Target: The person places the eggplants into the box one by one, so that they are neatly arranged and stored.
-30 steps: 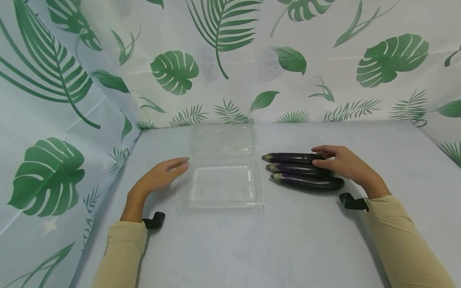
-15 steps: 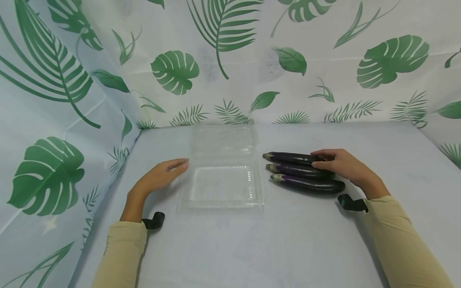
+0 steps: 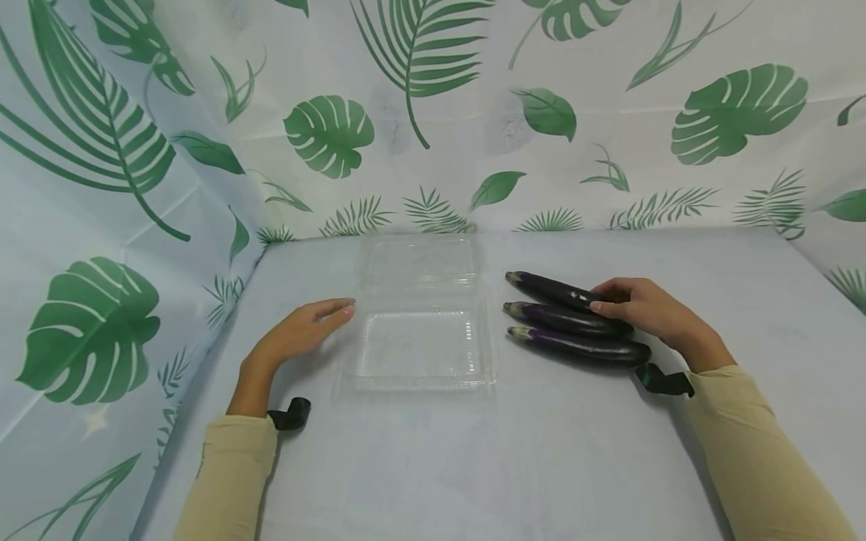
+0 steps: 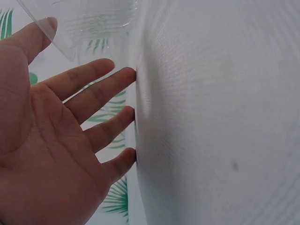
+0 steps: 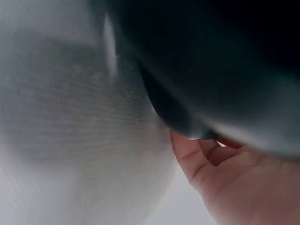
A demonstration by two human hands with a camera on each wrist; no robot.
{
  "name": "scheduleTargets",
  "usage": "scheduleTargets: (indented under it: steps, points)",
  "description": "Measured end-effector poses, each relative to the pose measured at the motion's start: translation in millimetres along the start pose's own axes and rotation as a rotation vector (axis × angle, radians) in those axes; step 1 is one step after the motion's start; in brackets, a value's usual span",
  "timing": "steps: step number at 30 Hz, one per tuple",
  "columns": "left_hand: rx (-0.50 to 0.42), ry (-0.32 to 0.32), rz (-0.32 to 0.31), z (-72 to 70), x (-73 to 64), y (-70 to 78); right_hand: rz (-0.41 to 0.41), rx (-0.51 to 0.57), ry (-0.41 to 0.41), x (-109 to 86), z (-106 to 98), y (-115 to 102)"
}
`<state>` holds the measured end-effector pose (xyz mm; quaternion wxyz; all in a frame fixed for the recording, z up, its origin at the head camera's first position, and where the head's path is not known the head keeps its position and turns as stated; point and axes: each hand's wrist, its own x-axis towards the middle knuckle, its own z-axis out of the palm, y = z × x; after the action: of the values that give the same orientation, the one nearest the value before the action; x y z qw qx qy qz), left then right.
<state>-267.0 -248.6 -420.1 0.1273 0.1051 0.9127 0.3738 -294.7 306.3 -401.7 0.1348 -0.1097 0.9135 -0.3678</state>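
Three dark purple eggplants lie side by side on the table, right of a clear plastic clamshell box (image 3: 419, 349). My right hand (image 3: 646, 306) grips the right end of the farthest eggplant (image 3: 546, 287), which slants with its stem end to the back left. The middle eggplant (image 3: 564, 319) and the nearest eggplant (image 3: 582, 349) lie in front of it. A blurred dark eggplant (image 5: 187, 61) fills much of the right wrist view, hiding part of the fingers. My left hand (image 3: 298, 330) is beside the box's left edge, its fingers spread in the left wrist view, holding nothing.
The box lies unfolded, its lid (image 3: 419, 259) flat toward the back. A pale cloth covers the table (image 3: 433, 466). Leaf-printed curtains (image 3: 473, 150) stand along the back and left. Black straps with small mounts (image 3: 291, 415) sit at both wrists.
The farthest eggplant's stem end has swung back and to the right, its right end now in my right hand's grip. The other eggplants have shifted slightly. My left hand has stayed still.
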Motion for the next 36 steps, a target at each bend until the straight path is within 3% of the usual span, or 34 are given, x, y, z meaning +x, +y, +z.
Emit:
scheduleTargets:
  steps: [6,19,31,36]
  points:
    - [-0.002,0.004,-0.008,-0.3,-0.5,-1.4,-0.013,-0.017,0.011,1.0,-1,-1]
    - [-0.007,0.006,-0.009,0.4,0.4,-1.2,0.060,-0.012,0.095,-4.2,-12,5]
    - [-0.026,0.000,-0.022,-0.5,-0.2,0.9,0.084,0.065,0.135,-11.2,-26,2]
    - [-0.022,0.001,0.007,-0.6,0.9,2.9,0.081,0.062,0.144,-13.4,-28,-6]
